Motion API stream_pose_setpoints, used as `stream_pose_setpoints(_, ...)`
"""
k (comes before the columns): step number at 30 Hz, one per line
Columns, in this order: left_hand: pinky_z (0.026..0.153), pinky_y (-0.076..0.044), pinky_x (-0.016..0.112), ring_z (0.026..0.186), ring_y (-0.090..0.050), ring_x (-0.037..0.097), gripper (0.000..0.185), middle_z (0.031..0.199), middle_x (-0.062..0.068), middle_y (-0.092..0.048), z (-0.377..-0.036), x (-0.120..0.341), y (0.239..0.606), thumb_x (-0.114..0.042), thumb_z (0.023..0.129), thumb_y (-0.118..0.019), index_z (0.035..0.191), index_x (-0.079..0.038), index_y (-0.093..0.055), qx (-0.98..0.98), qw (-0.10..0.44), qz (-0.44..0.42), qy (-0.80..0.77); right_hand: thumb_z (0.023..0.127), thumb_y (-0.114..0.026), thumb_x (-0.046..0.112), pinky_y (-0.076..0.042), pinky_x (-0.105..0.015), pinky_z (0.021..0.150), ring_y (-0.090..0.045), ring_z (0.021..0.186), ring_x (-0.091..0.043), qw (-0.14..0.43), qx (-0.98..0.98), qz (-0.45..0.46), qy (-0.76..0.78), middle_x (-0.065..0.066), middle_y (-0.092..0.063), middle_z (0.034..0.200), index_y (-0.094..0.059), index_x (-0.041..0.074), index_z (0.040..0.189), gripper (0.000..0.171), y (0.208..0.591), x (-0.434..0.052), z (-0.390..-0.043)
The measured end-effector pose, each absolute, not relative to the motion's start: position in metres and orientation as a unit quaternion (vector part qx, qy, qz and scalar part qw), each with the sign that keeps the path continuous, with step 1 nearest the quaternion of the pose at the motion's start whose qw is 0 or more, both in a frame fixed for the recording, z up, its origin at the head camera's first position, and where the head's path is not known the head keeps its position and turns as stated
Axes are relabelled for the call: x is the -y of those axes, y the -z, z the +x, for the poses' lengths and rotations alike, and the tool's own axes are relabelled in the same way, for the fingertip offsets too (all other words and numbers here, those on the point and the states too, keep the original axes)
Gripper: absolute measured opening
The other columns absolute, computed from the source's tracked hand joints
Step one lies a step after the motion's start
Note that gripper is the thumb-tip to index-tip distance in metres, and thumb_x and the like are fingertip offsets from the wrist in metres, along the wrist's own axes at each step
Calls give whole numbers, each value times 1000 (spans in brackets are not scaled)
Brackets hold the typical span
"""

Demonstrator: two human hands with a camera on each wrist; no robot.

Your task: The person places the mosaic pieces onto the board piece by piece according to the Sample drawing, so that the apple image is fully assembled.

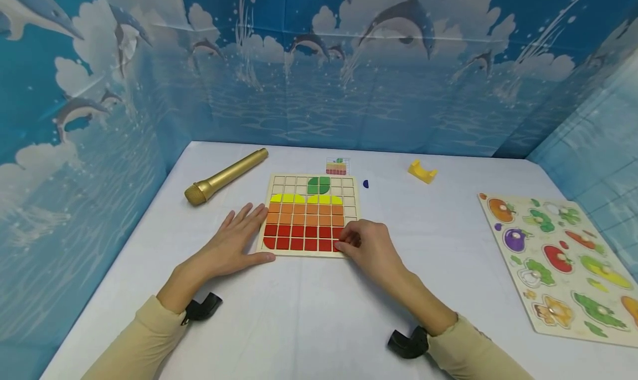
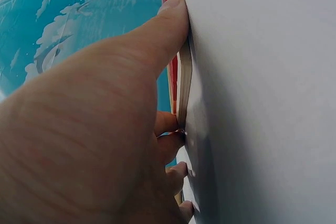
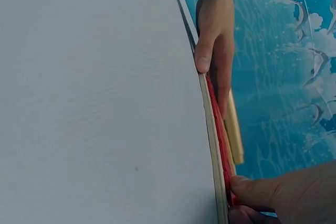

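Observation:
A wooden grid board (image 1: 351, 191) lies on the white table, filled with rows of red, orange and yellow tiles below green leaf-shaped ones. My left hand (image 1: 229, 247) rests against its left side, fingers stretched out and thumb at the lower left corner. In the left wrist view the thumb (image 2: 168, 22) touches the board's edge. My right hand (image 1: 375, 252) pinches a red tile (image 1: 336, 246) at the board's lower right corner with thumb and curled fingers. The right wrist view shows that thumb (image 3: 252, 191) against the red row; the tile is mostly hidden there.
Left of the board lies a gold microphone (image 1: 229, 175). A small picture card (image 1: 336, 167) sits behind it, with a dark blue piece (image 1: 366, 184) beside its right edge. Further right are a yellow notched block (image 1: 422, 173) and a vegetable puzzle board (image 1: 568, 283).

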State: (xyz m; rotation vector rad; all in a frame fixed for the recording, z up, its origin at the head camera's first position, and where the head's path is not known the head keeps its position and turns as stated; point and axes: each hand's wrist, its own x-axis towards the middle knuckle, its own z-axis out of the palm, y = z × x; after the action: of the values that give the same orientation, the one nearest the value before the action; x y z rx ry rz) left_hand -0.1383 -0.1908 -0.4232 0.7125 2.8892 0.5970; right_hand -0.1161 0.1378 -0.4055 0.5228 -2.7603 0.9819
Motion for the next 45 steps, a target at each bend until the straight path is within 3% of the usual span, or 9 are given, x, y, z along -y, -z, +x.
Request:
stream_pose_setpoints(6, 131, -4, 63, 165, -8, 37, 107, 177, 10, -20, -138, 194, 422, -63, 91, -72, 169, -9, -22, -951, 53, 231, -196, 88, -86, 11, -50, -23, 63, -55, 68, -7, 89, 931, 182, -305, 4, -69, 78, -77, 11, 88, 9, 404, -135, -118)
stream_pose_setpoints(13, 131, -4, 63, 165, -8, 37, 107, 177, 10, -20, -139, 197, 421, -63, 91, -72, 169, -9, -22, -953, 50, 226, -194, 93, -80, 11, -59, -28, 69, -63, 73, -12, 119, 921, 162, -334, 0, -72, 81, -78, 7, 95, 5, 396, -144, -136)
stream_pose_setpoints(23, 131, -5, 63, 164, -10, 38, 106, 176, 11, -22, -139, 195, 425, -61, 91, -73, 168, -7, -24, -951, 51, 232, -201, 94, -74, 5, -59, -40, 75, -69, 78, -28, 183, 916, 91, -345, -16, -74, 86, -76, -5, 104, 14, 406, -178, -203)
stream_pose_setpoints(28, 131, -6, 63, 164, -10, 38, 105, 176, 10, -23, -139, 192, 425, -61, 91, -74, 168, -8, -25, -950, 49, 232, -205, 94, -75, 7, -55, -42, 80, -68, 83, -32, 177, 920, 50, -346, -21, -72, 92, -72, -9, 113, 25, 413, -181, -234)
stream_pose_setpoints(33, 131, -7, 63, 164, -11, 38, 106, 176, 10, -24, -139, 190, 424, -61, 90, -74, 168, -8, -26, -949, 49, 235, -204, 93, -79, 12, -48, -42, 80, -60, 83, -32, 159, 932, 37, -322, -21, -69, 89, -74, -8, 108, 26, 415, -185, -249)
stream_pose_setpoints(39, 131, -7, 63, 164, -10, 38, 106, 176, 10, -23, -140, 188, 423, -61, 90, -74, 168, -8, -25, -950, 50, 234, -199, 93, -78, 8, -51, -45, 84, -63, 84, -31, 152, 934, 43, -319, -19, -74, 89, -77, -4, 100, 14, 413, -186, -257)
stream_pose_setpoints(45, 131, -6, 63, 165, -10, 37, 106, 176, 10, -23, -140, 189, 424, -61, 90, -74, 168, -9, -24, -952, 52, 230, -198, 90, -76, 6, -49, -40, 80, -65, 81, -30, 155, 932, 53, -322, -18, -75, 86, -78, -3, 98, 13, 413, -181, -259)
